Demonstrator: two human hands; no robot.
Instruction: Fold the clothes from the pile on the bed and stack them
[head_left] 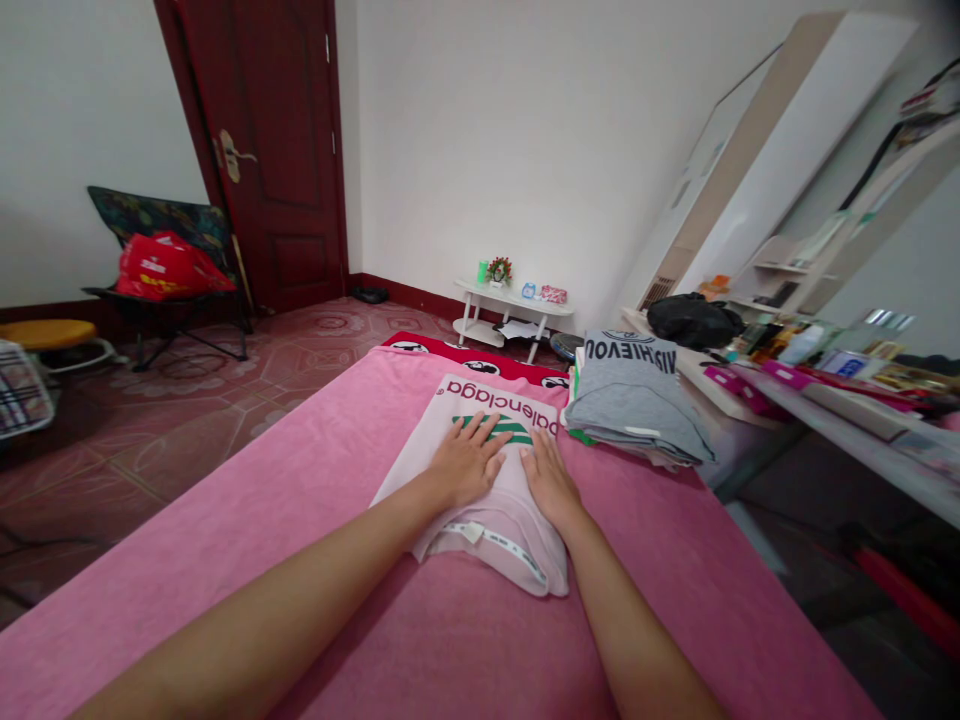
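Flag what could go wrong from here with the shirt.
1. The shirt might wrinkle if the left fingers or right fingers, laid flat on it, drag sideways.
2. The clothes pile sits near the edge of the pink bed cover, so a bump could tip it off.

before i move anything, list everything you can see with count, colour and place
blanket: 1, pink, centre
shirt: 1, pale pink, on blanket
clothes stack: 1, grey-topped, right of shirt
cloth: 1, patterned red, beyond shirt
low table: 1, white, back
plant: 1, red and green, on low table
door: 1, dark red, back left
folding chair: 1, dark, left of door
bag: 1, red, on folding chair
stool: 1, yellow top, far left
floor: 1, reddish, left
bundle: 1, black, beyond clothes stack
bottles: several, mixed, right
tall unit: 1, white, back right
left hand: 1, bare, flat on shirt
right hand: 1, bare, flat on shirt
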